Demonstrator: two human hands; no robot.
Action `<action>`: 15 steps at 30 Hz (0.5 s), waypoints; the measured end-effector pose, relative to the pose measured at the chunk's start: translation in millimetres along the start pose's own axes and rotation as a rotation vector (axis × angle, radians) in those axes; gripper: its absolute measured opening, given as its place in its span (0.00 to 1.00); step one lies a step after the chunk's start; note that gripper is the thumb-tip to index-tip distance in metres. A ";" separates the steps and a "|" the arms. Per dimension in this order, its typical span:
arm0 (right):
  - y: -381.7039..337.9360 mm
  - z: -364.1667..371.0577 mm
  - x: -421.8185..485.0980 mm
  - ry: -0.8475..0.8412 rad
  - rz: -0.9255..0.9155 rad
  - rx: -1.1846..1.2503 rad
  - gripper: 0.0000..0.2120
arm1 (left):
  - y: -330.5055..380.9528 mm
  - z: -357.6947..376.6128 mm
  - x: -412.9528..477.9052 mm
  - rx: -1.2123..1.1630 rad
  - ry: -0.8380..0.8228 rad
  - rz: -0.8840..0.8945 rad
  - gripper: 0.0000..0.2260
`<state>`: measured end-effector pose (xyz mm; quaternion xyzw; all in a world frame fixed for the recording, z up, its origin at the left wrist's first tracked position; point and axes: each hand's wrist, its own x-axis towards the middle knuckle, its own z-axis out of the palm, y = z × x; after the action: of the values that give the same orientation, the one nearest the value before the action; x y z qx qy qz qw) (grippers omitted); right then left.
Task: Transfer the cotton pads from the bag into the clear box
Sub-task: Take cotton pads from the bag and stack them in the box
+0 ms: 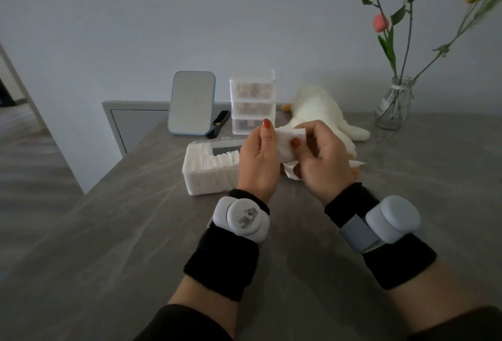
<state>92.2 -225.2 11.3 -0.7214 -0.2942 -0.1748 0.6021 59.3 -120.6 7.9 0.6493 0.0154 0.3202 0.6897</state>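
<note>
Both hands are raised above the table's middle with a small stack of white cotton pads [288, 141] between them. My left hand [258, 161] pinches the stack's left end, thumb on top. My right hand [323, 158] curls round its right end. Under the right hand a crumpled piece of the clear bag [292, 173] shows, partly hidden. The clear box [209, 169] lies just left of my left hand, packed with upright white pads, its lid open at the back.
Behind the box stand a blue-framed mirror [191, 103], a black object [220, 123] and a clear three-drawer organiser [252, 101]. A white plush toy [323, 112] lies behind my hands. A glass vase with flowers [394, 104] stands at the back right. The table edge runs diagonally at left.
</note>
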 end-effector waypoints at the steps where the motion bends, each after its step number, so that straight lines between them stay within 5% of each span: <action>1: 0.1 -0.5 -0.2 0.007 -0.038 -0.007 0.07 | -0.7 -0.6 0.3 0.008 -0.001 0.001 0.26; 4: 1.7 -6.2 1.1 0.014 -0.188 -0.118 0.15 | -0.3 -1.3 -0.5 -0.010 -0.053 -0.034 0.23; 9: 5.3 -12.6 4.0 0.151 -0.399 -0.303 0.06 | 4.0 -1.3 -4.4 -0.113 -0.207 -0.111 0.17; 15: 8.3 -18.7 3.3 0.239 -0.497 -0.384 0.09 | 4.9 -3.9 -5.8 -0.144 -0.277 -0.081 0.14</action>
<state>101.9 -243.5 10.9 -0.7023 -0.3500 -0.4517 0.4245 50.9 -120.1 9.4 0.6351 -0.0765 0.1997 0.7423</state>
